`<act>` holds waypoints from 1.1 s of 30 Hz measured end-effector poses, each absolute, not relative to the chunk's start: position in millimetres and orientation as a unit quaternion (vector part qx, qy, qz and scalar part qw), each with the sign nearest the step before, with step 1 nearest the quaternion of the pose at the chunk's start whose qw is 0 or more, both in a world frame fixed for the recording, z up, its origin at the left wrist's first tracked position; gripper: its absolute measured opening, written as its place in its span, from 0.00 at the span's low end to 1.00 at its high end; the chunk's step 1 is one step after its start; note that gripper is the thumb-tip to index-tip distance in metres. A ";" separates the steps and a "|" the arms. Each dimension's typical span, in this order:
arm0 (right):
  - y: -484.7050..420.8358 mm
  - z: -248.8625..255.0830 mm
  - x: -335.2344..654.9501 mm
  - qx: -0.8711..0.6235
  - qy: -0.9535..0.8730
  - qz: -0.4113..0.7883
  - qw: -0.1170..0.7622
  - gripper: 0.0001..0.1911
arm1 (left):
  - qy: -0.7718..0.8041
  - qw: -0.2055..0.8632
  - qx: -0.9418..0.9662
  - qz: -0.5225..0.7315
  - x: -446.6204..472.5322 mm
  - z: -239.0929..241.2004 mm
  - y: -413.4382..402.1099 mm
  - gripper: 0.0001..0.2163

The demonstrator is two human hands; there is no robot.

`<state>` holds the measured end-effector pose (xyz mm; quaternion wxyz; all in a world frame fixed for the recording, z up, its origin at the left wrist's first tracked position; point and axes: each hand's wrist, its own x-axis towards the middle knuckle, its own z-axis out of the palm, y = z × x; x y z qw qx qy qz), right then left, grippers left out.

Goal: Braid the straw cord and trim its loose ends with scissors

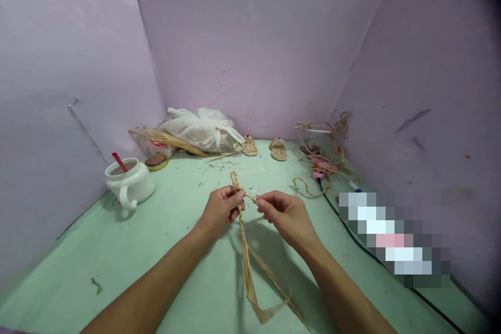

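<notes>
My left hand [222, 210] is closed around a braided straw cord [236, 181], whose plaited end sticks up above the fist. My right hand [282, 213] pinches a strand of the same cord close beside the left hand. Loose flat straw strips [250, 276] hang down from both hands toward me over the green table [176, 250]. Both hands are held a little above the tabletop at its middle.
A white cup with a red spoon [131, 183] stands at the left, a round lidded tin [156, 161] behind it. A white plastic bag [201, 129] and a straw bundle [168, 139] lie at the back. Two small woven sandals [264, 148] and tangled cord [326, 151] lie at the back right. Lilac walls enclose the table.
</notes>
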<state>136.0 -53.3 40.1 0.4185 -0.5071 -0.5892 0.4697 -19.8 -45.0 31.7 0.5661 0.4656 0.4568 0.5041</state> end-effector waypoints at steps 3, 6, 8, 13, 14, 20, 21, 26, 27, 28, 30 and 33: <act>-56.1 34.8 133.7 -0.466 -0.606 0.561 0.318 0.08 | 0.461 0.552 0.471 0.511 -18.9 32.9 -45.3 0.12; -59.7 27.1 128.1 -0.417 -0.601 0.636 0.247 0.08 | 0.466 0.536 0.473 0.521 -20.7 33.1 -43.5 0.12; -61.4 22.6 124.0 -0.395 -0.588 0.667 0.231 0.08 | 0.469 0.531 0.474 0.524 -22.0 33.3 -42.5 0.12; -60.7 20.5 116.7 -0.407 -0.522 0.699 0.271 0.11 | 0.478 0.530 0.474 0.516 -23.4 33.4 -44.4 0.13; -60.1 21.6 115.5 -0.418 -0.502 0.701 0.287 0.12 | 0.484 0.527 0.473 0.514 -23.7 32.9 -44.1 0.13; -53.7 23.6 108.6 -0.486 -0.424 0.670 0.367 0.11 | 0.563 0.473 0.447 0.510 -20.6 30.4 -3.8 0.10; -50.9 22.2 108.0 -0.499 -0.416 0.661 0.376 0.10 | 0.575 0.473 0.445 0.498 -18.3 31.1 9.1 0.11; -25.0 13.4 106.4 -0.541 -0.388 0.622 0.413 0.04 | 0.605 0.498 0.457 0.420 -0.2 33.2 68.6 0.14; -18.3 12.1 106.2 -0.545 -0.387 0.618 0.415 0.04 | 0.608 0.501 0.461 0.408 3.9 32.4 77.9 0.14; -11.3 10.9 106.0 -0.548 -0.387 0.614 0.416 0.04 | 0.611 0.502 0.464 0.398 8.1 31.1 86.6 0.14; 3.1 8.2 106.1 -0.554 -0.389 0.602 0.424 0.05 | 0.616 0.502 0.470 0.383 16.9 27.6 103.8 0.14; 25.5 1.8 108.5 -0.569 -0.391 0.572 0.444 0.05 | 0.621 0.501 0.478 0.367 30.0 21.0 131.7 0.14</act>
